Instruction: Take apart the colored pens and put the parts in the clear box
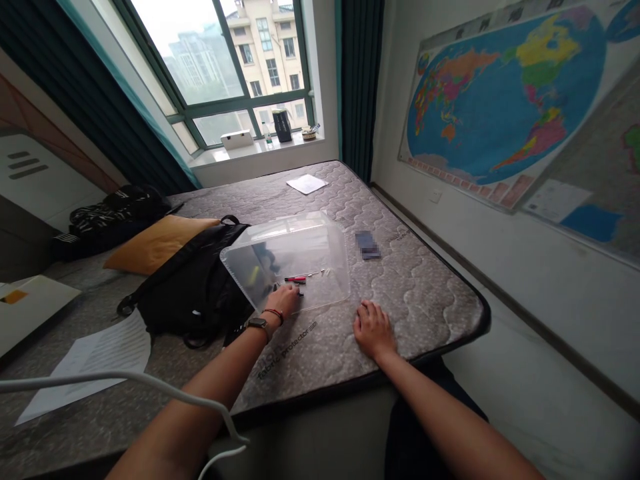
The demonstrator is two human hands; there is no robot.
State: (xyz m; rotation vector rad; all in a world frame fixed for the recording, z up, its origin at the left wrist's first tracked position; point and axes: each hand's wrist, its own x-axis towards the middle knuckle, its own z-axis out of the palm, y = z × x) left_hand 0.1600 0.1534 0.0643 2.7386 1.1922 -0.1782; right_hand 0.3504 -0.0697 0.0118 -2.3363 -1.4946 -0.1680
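White cable crosses the near edge at 7 o'clock. Right hand lies flat on the mattress, fingers spread wide, holding nothing. Left hand, at 10 o'clock from it, rests at the near rim of the clear plastic box; fingers curled, grip cannot be told. Red-handled tool lies just beyond, at 12 o'clock. Black bag adjoins the box at 9 o'clock. World map hangs far off at 2 o'clock.
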